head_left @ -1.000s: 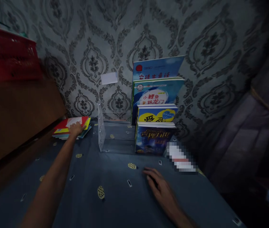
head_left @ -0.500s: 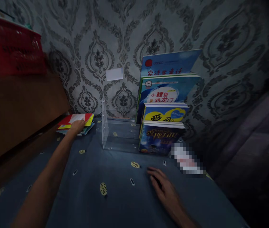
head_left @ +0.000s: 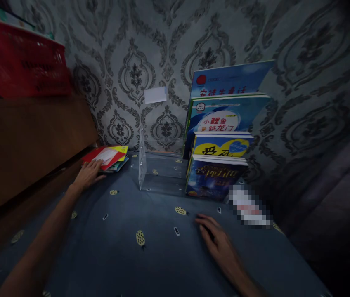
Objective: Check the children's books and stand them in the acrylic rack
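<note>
My left hand (head_left: pixel 87 175) reaches to a small pile at the left, its fingers stretched over the near edge of a red book (head_left: pixel 116 156) with a pale patch on its cover. Under the red book lie a yellow one (head_left: pixel 123 149) and bluish ones. My right hand (head_left: pixel 218 241) rests on the dark blue cloth (head_left: pixel 107 255), fingers loosely bent, thumb apart, nothing in it. Beyond it a clear stepped rack (head_left: pixel 162 183) holds upright books in its right half, a dark blue one (head_left: pixel 214 179) in front. The left half of the rack holds no books.
A red plastic basket (head_left: pixel 23 62) stands on a brown wooden cabinet (head_left: pixel 32 144) at the left. Behind the rack rises a patterned wall with a white label (head_left: pixel 155 95). A blurred-out item (head_left: pixel 251 208) lies right of the rack.
My left hand has drawn back to the near left edge of the pile, and the red book has turned and shifted on it. My right hand stays on the cloth. The view has swung slightly left.
</note>
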`<state>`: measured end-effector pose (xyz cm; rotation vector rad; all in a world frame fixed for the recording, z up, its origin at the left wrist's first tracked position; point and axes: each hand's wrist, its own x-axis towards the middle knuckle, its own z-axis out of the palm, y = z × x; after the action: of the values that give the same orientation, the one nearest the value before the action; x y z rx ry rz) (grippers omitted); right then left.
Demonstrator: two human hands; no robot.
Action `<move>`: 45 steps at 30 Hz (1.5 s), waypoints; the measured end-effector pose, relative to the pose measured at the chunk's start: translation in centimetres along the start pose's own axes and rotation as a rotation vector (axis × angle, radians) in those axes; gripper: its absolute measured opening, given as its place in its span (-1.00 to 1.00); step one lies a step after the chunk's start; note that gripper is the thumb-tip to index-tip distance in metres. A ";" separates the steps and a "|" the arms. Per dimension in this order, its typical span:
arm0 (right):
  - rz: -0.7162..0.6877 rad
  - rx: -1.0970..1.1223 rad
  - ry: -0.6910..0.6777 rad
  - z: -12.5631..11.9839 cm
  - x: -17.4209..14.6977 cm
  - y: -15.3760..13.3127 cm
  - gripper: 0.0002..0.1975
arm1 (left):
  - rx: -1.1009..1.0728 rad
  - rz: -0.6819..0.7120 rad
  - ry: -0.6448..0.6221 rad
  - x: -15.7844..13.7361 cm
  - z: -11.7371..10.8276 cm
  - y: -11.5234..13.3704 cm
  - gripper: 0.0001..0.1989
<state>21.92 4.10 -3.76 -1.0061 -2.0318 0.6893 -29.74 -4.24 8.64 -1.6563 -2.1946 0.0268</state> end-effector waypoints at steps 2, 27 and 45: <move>-0.001 0.001 -0.008 -0.2 0.1 -0.1 -0.61 | -0.006 -0.050 -0.011 0.7 0.8 -0.2 -0.38; -0.047 -0.036 -0.046 -0.5 0.2 -1.4 -0.63 | -0.057 -0.082 -0.001 -6.6 1.9 1.6 -0.37; -0.107 -0.048 -0.022 0.0 0.0 -1.0 -0.65 | -0.237 0.159 -0.087 -18.0 1.1 8.0 -0.48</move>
<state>21.53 3.61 -3.02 -0.9129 -2.1134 0.5997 -18.71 -18.31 0.36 -1.9908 -2.1932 -0.1246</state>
